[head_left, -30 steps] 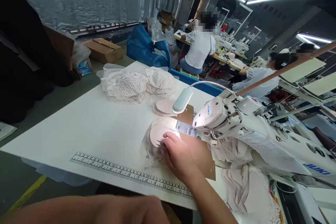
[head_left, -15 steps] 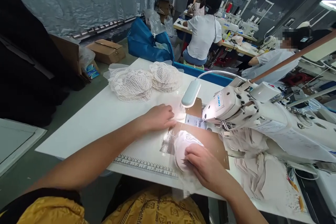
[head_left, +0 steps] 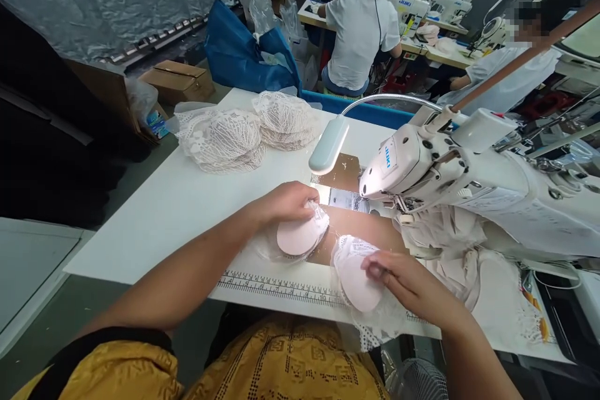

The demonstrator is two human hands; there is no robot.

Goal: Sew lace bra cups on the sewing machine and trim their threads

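My left hand (head_left: pixel 293 200) pinches the upper edge of a white lace cup (head_left: pixel 299 236), whose smooth pale side shows. Further right, my right hand (head_left: pixel 387 272) grips a second lace cup (head_left: pixel 357 281) with sheer lace trailing over the table's front edge. Both cups are in front of the sewing machine (head_left: pixel 403 162), left of its needle area. Under a small lamp (head_left: pixel 329 145) lies the machine's metal plate (head_left: pixel 347 199), with brown covering around it.
Two piles of lace cups (head_left: pixel 225 137) lie at the back of the white table (head_left: pixel 154 212). Pale fabric (head_left: pixel 497 300) is heaped at the right. A ruler strip (head_left: pixel 281 289) runs along the front edge. Two people in white shirts (head_left: pixel 359 37) sit beyond, near a blue bag (head_left: pixel 244 56).
My left hand now holds up a cup near the plate. My right hand and its cup have moved right, with the cup's smooth side now showing. The camera view has shifted slightly.
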